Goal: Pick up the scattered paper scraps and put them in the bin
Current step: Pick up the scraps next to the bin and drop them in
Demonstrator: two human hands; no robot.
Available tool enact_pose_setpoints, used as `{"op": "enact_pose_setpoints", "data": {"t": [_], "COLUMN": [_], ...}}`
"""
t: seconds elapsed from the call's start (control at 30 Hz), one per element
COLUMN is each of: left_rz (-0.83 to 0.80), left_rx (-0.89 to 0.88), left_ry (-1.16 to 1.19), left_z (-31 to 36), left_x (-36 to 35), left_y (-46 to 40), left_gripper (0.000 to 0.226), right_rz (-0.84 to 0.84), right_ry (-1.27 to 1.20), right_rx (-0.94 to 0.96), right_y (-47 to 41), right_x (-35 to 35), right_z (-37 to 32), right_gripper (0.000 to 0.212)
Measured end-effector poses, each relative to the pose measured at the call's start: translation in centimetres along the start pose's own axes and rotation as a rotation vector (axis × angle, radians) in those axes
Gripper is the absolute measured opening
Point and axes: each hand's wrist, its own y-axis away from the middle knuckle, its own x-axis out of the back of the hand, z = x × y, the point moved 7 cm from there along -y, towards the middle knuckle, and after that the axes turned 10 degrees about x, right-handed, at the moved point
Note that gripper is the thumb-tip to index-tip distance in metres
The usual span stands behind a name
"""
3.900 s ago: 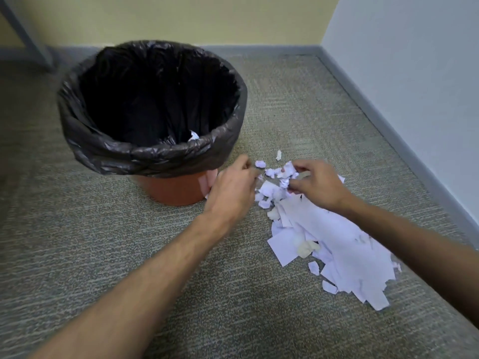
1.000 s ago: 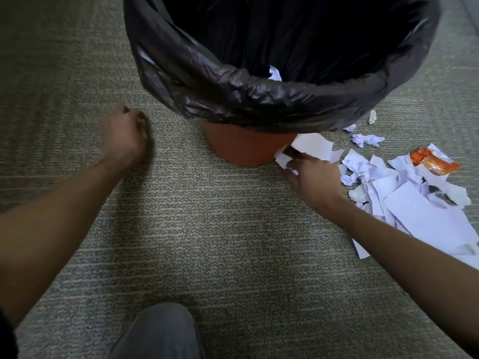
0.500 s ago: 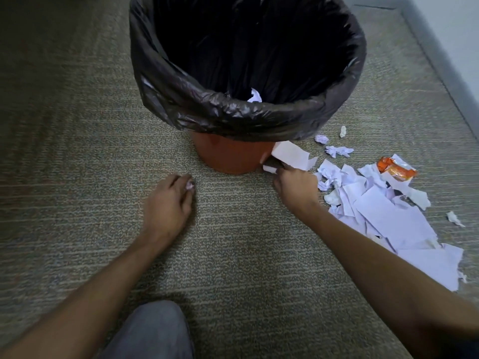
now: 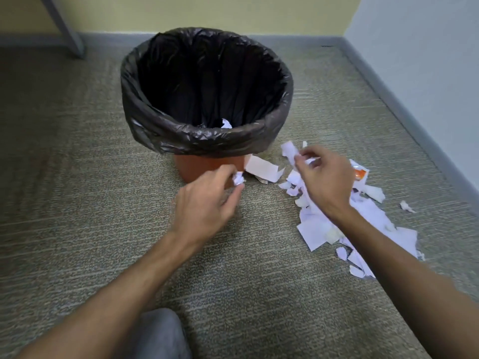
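Observation:
An orange bin (image 4: 207,165) lined with a black bag (image 4: 204,141) stands on the carpet, with one white scrap (image 4: 226,124) showing inside near the front rim. My left hand (image 4: 207,200) hovers just in front of the bin's base, fingers pinched on a small crumpled scrap (image 4: 239,178). Right of the bin my right hand (image 4: 324,180) is raised, gripping a white paper strip (image 4: 290,150). Beneath and behind that hand a pile of white paper scraps (image 4: 363,221) lies scattered on the floor. A larger folded piece (image 4: 261,169) rests against the bin's base.
An orange wrapper (image 4: 360,173) lies among the scraps. A stray scrap (image 4: 406,206) sits to the far right. Grey skirting and walls (image 4: 414,81) close off the right and back. A grey furniture leg (image 4: 64,27) stands at back left. My knee (image 4: 158,335) is at the bottom edge.
Both hands have lifted off the carpet, each with paper in it. My left hand moved right toward the bin's base. The view has tilted up, showing the walls.

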Motion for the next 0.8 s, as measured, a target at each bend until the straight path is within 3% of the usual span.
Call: {"op": "enact_pose_setpoints", "data": {"t": [0.1,0.23,0.37,0.43,0.57,0.8], "left_rz": [0.144,0.312,0.257,0.201,0.188,0.18], "left_rx": [-0.071,-0.045,0.078,0.12,0.052,-0.121], "left_ry": [-0.029,-0.071,-0.127,-0.143,-0.175,-0.046], "left_z": [4.0,6.7,5.7,4.9,5.3,8.0], "left_x": [3.4,7.4,7.9,7.4,6.6,2.2], "left_y": [-2.3,-6.2,-10.7,-12.2,-12.1,-6.7], "left_gripper": [0.022,0.022,0.025,0.029,0.037,0.026], "right_rz": [0.174,0.217,0.067,-0.012,-0.112,-0.307], "right_ry": [-0.102,-0.191,-0.237,-0.199,-0.061,0.059], "right_rx": [-0.037,0.027,0.167,0.214,0.27,0.295], "right_y": [-2.2,-6.2,-9.6,-10.5,-10.8,-5.5], "right_x": [5.0,8.0,6.5,5.2,5.7,11.3], "right_z": [-1.5,-5.1,-9.1,-10.6,-11.2,-6.1], "right_gripper": [0.015,0.013,0.007,0.014,0.033,0.019]}}
